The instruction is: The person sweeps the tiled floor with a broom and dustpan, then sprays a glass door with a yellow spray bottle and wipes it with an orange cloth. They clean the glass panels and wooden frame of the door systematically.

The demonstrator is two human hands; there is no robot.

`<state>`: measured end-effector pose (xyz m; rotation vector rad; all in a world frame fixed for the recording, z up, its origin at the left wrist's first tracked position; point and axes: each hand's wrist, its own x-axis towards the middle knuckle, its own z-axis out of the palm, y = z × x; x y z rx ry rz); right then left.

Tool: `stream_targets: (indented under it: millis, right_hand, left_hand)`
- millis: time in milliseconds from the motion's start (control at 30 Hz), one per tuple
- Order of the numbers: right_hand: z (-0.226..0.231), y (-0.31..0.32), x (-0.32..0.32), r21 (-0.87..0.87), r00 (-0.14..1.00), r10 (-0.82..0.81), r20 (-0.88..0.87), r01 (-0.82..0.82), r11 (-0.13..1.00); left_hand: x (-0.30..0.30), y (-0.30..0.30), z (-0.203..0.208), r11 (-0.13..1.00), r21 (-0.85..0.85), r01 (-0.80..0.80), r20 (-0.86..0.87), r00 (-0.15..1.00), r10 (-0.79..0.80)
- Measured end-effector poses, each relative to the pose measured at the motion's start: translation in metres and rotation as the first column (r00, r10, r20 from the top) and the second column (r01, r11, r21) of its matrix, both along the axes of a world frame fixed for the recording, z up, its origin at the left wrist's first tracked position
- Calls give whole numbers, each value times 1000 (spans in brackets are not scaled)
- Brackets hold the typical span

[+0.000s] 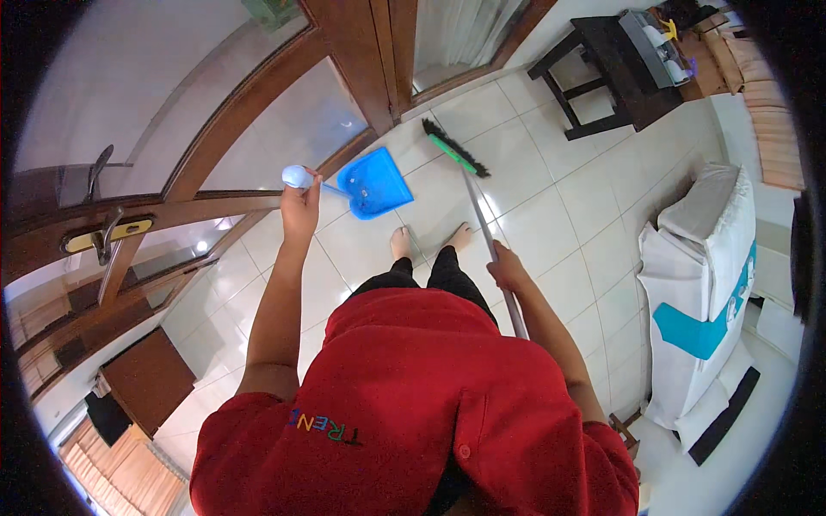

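Note:
My left hand is closed around the upper part of a long-handled dustpan's pale handle, just below its rounded whitish end. The blue dustpan is near the wooden door frame, left of my feet, with a few small bits visible in its pan. My right hand grips the grey stick of a broom. At the far end of that stick, the green broom head with dark bristles rests on the tiles, to the right of the dustpan and apart from it.
Glazed wooden doors with metal handles line the left side. A dark wooden table carrying a grey box stands at the far right. Nearer on the right is a white-covered bed with a teal band. A brown cabinet is at lower left.

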<state>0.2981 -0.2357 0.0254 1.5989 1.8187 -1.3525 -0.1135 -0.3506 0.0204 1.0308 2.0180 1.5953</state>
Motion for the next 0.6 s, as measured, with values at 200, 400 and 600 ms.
stream_targets:
  millis: [200,400,600]
  right_hand:
    - [-3,-32,1,-146,992,104,-73,-113,983]
    - [65,-33,10,-112,982,183,-40,-186,976]
    - [-6,-7,19,315,945,327,0,-310,897]
  left_hand:
    - [1,-3,-10,999,-38,-28,-5,1000,28]
    - [-1,-23,19,997,-28,-71,-39,997,70]
    - [-12,-56,16,987,71,-145,-93,984,151]
